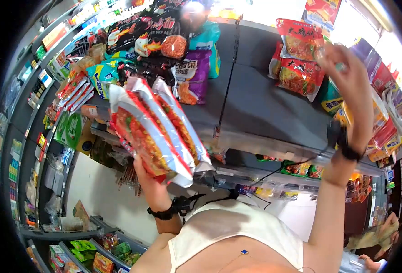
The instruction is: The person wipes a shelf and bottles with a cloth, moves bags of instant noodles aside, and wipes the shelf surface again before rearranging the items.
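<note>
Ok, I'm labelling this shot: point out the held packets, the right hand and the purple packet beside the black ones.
Held packets (pixel 154 129), head view: bundle's middle.
Right hand (pixel 348 67), head view: middle of the hand.
Purple packet (pixel 197 76), head view: front face.

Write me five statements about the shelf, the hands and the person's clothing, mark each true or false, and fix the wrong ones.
1. The left hand holds several red-and-white packets. True.
2. The right hand hangs down by the waist. False: it is raised near the red packets on the shelf.
3. A purple packet is next to black packets. True.
4. The person's top is black. False: it is white.
5. Only the left wrist has a black band. False: the right wrist has one too.
</note>
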`<state>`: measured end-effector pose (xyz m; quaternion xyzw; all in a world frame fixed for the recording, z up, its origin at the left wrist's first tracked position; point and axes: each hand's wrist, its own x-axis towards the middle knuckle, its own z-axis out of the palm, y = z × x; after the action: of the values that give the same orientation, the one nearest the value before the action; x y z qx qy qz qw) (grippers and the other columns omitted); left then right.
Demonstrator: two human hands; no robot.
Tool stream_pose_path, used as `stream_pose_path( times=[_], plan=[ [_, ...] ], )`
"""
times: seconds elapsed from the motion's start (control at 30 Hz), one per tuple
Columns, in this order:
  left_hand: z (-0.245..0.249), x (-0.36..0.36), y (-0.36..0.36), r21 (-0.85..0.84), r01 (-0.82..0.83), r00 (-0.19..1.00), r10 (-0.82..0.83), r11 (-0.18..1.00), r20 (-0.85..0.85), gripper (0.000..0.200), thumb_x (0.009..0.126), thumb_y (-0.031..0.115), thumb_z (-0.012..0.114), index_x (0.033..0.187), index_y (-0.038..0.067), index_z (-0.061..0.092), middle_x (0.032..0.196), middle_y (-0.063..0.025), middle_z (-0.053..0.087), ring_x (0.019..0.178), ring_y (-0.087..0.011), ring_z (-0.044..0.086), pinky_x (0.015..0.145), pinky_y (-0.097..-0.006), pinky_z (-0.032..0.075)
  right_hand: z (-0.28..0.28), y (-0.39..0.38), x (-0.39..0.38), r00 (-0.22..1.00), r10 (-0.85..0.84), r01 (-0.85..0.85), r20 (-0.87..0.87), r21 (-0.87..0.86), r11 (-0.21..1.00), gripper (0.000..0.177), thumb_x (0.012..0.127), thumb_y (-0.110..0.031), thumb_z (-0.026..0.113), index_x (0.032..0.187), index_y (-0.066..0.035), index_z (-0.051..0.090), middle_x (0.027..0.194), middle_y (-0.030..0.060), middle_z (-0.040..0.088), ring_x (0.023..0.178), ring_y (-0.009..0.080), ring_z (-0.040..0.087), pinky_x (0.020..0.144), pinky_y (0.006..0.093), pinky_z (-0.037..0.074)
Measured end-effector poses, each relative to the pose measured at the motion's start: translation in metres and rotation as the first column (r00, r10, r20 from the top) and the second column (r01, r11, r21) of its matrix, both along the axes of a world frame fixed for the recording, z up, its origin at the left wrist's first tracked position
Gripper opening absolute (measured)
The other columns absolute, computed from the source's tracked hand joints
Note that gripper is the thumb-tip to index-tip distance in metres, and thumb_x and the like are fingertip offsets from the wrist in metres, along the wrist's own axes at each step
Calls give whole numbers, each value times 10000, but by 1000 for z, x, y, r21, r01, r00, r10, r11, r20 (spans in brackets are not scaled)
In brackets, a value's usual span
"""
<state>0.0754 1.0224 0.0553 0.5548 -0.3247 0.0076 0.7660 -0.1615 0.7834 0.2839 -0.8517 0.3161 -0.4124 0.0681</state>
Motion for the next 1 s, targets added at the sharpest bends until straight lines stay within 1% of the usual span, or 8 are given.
stream_pose_path(
  times=[0.1, 0.3, 0.37, 0.47, 0.73, 0.83, 0.9, 1.0],
  plan=[
    [5, 9, 18, -475, 101, 641, -422, 874, -641, 696, 814, 32, 616, 1416, 35, 267, 1415, -148, 357, 1268, -268, 411, 1045, -407, 348, 22, -118, 39, 951, 86, -123, -298, -109, 986, 564, 828, -486, 630, 1126, -10, 582, 951, 121, 646, 893, 196, 632, 779, 303, 485],
    [4, 17, 65, -339, 176, 809, -332, 924, -485, 502, 977, 281, 437, 1404, 54, 303, 1415, -119, 373, 1276, -254, 415, 1025, -422, 385, 11, -295, 61, 755, -354, 15, -551, -525, 851, 966, 634, -550, 737, 1366, -30, 378, 1373, 220, 409, 1281, 321, 387, 1045, 406, 335],
    [1, 29, 69, -359, 34, 815, -234, 933, -531, 536, 971, 359, 430, 1400, 59, 317, 1410, -110, 385, 1275, -245, 421, 1015, -420, 391, 19, -298, 62, 674, -226, 143, -703, -176, 974, 978, 577, -432, 786, 1375, -48, 371, 1404, 168, 406, 1282, 297, 403, 1062, 398, 328],
    [13, 21, 84, -375, -43, 820, -182, 926, -543, 589, 951, 434, 447, 1395, 67, 329, 1400, -105, 406, 1260, -240, 440, 995, -416, 405, 23, -285, 64, 601, -292, 289, -744, -138, 947, 989, 542, -426, 813, 1366, -70, 396, 1350, 160, 478, 1266, 281, 437, 1051, 348, 358],
    [-1, 30, 88, -280, -161, 784, -50, 946, -619, 580, 944, 463, 435, 1401, 120, 334, 1397, -92, 402, 1264, -263, 422, 970, -470, 407, 11, -329, 58, 793, -132, 29, -595, -179, 983, 573, 510, -414, 811, 888, -20, 640, 914, 178, 648, 880, 327, 623, 756, 406, 490],
    [-8, 32, 80, -280, -146, 766, -71, 949, -639, 591, 938, 482, 433, 1404, 132, 334, 1394, -88, 400, 1259, -279, 418, 947, -502, 412, 20, -309, 56, 763, -81, -8, -641, -135, 991, 621, 583, -431, 769, 986, 6, 591, 973, 195, 619, 899, 343, 595, 777, 409, 480],
    [-10, 33, 80, -365, -126, 763, -145, 922, -630, 612, 904, 356, 571, 1407, 109, 325, 1378, -115, 405, 1235, -271, 431, 922, -476, 445, 25, -303, 47, 759, -280, -36, -587, -468, 883, 519, 674, -332, 734, 1058, -27, 566, 985, 215, 607, 953, 357, 576, 832, 433, 445],
    [-6, 26, 74, -144, -117, 846, 23, 983, -533, 559, 964, 384, 434, 1386, 33, 324, 1380, -121, 401, 1229, -236, 440, 961, -404, 417, 47, -263, 23, 893, -112, -124, -436, -478, 870, 551, 726, -196, 658, 1215, 3, 499, 1134, 213, 576, 1083, 325, 553, 904, 389, 447]
  ],
)
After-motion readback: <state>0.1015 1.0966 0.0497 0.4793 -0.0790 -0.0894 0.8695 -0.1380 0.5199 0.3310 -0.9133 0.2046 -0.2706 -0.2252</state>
